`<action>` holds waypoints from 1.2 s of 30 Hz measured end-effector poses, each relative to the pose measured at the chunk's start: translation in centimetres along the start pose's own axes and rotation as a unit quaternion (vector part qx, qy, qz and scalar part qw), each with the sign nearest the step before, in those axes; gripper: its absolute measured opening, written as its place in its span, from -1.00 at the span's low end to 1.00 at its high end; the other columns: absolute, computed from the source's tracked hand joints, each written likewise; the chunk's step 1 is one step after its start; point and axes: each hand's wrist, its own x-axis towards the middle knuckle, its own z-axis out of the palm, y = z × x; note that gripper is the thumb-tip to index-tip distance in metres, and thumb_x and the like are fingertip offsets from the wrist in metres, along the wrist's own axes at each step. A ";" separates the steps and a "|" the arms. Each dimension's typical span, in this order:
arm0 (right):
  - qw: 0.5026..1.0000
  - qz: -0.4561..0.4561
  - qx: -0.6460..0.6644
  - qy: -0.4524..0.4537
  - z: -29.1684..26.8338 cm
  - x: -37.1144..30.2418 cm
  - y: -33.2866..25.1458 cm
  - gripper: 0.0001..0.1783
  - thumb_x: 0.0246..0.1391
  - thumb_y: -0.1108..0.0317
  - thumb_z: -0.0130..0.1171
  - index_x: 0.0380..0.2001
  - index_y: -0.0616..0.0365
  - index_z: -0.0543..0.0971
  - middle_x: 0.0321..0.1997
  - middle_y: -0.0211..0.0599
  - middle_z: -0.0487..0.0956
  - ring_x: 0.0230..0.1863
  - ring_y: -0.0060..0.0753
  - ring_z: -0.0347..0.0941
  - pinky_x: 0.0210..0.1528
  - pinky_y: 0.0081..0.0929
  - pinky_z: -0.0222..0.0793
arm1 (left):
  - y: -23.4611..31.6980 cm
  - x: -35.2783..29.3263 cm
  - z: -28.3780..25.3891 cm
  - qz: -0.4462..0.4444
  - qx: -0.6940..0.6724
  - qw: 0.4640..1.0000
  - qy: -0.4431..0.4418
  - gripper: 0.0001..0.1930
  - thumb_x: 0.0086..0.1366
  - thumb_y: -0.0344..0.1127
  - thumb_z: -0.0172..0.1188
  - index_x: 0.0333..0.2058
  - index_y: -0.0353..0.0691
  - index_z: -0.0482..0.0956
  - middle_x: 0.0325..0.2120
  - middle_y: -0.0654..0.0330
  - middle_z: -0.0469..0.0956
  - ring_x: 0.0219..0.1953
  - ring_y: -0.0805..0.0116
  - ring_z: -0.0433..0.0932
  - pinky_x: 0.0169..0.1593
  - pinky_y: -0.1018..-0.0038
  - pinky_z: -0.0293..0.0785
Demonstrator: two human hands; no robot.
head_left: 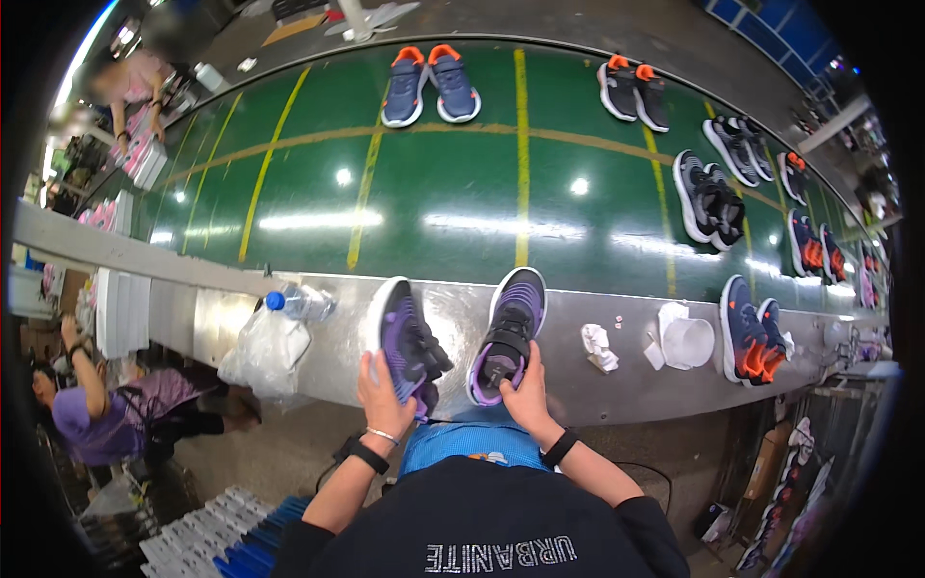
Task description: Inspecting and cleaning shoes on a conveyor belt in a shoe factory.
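Note:
Two purple-and-black sneakers with white soles are at the near metal ledge, one in each hand. My left hand (385,400) is closed on the heel end of the left sneaker (403,332), which leans over on its side with the sole facing left. The right sneaker (514,313) has its top facing me and its toe pointing away. My right hand (528,393) grips it at the heel, with the thumb at the shoe's opening. My fingers under both shoes are partly hidden.
A green conveyor belt (443,193) with yellow lines carries blue sneakers (455,85) and several dark pairs. On the ledge are a plastic bottle (306,302), a plastic bag (265,349), crumpled paper (598,347), a white roll (687,342) and navy-orange sneakers (742,332). Other people work at left.

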 end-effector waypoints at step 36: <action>0.979 -0.148 0.085 0.112 -24.3 12.0 -3.4 -0.61 -0.03 0.27 0.12 -0.10 0.17 0.43 -0.10 -0.14 0.43 -0.09 -0.27 0.38 -0.04 -0.40 0.28 | 23.3 27.3 13.3 0.096 -0.359 0.875 -0.310 -0.41 0.14 -0.35 0.06 0.14 -0.31 0.10 0.06 -0.05 0.23 -0.11 0.22 0.42 -0.21 0.49 0.41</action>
